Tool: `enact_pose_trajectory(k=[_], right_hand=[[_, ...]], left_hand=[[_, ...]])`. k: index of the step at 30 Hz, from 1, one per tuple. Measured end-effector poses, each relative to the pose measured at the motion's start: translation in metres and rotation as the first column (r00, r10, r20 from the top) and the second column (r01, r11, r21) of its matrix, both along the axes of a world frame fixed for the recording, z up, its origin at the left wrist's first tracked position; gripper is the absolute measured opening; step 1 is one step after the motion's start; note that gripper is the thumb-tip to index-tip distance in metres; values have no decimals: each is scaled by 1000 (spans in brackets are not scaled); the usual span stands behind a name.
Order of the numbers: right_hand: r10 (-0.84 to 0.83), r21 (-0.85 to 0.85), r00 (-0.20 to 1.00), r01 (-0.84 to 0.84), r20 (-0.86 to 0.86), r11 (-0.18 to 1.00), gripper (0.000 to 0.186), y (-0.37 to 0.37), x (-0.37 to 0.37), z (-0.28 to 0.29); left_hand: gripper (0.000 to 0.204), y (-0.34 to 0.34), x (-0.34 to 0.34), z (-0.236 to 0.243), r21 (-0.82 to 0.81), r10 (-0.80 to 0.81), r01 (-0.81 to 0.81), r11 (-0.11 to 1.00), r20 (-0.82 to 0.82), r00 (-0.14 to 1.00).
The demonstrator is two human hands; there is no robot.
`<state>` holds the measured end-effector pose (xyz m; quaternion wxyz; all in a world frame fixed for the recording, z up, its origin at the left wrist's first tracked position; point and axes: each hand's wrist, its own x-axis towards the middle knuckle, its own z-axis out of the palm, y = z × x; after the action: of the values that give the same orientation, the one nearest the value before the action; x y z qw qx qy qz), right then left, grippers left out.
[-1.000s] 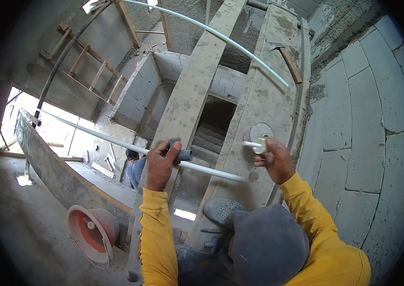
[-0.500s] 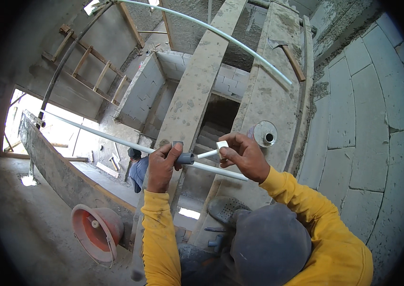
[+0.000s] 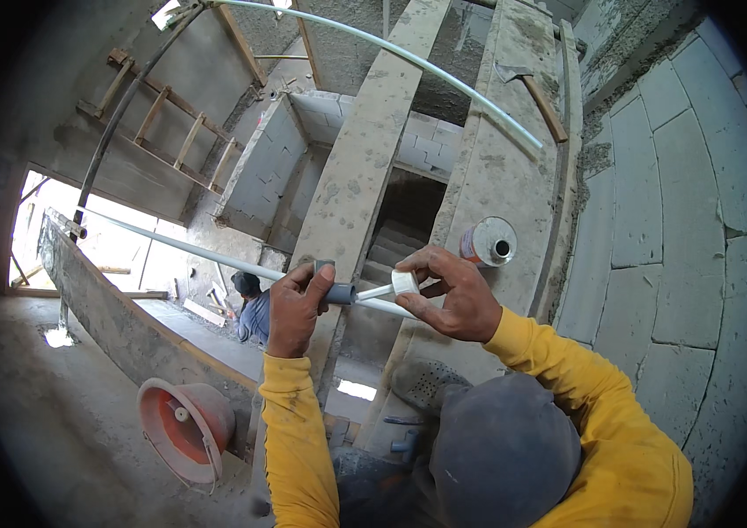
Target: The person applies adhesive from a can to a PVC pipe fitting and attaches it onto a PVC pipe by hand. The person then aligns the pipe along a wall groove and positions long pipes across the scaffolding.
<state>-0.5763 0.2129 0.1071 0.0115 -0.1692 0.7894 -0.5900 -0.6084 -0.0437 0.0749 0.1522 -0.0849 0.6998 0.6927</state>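
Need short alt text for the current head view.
Left hand holds a grey pipe fitting; right hand holds a white cap, its white stem pointing at the fitting's open end. An open tin stands beyond the right hand, a wooden-handled hatchet farther off. A reddish bucket is at lower left.

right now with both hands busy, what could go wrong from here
An open can stands on the board near the right hand, which holds a white cap; a knock might spill any contents. The gray fitting in the left hand appears over the gap between boards, so it could drop if it slips. A person lower down might be struck.
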Motion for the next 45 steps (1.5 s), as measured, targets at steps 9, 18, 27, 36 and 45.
enact_pose_trajectory(k=[9,18,27,36,45], right_hand=[[-107,-32,988,111,110,993,36,-3,1,-1],[-52,97,981,71,-189,993,34,-2,-5,1],[-2,66,996,8,-86,998,31,-2,-7,13],[42,20,974,-39,-224,999,35,-3,-10,4],[195,240,943,-129,-271,962,34,-4,-6,14]], left_hand=[[45,-6,2,1,62,-25,34,997,-130,991],[35,-4,1,11,-42,-79,70,997,-257,963],[37,-4,1,12,-33,-70,64,997,-222,973],[38,-6,2,10,19,-10,9,1000,38,999],[34,-9,0,10,19,15,-19,1000,173,985]])
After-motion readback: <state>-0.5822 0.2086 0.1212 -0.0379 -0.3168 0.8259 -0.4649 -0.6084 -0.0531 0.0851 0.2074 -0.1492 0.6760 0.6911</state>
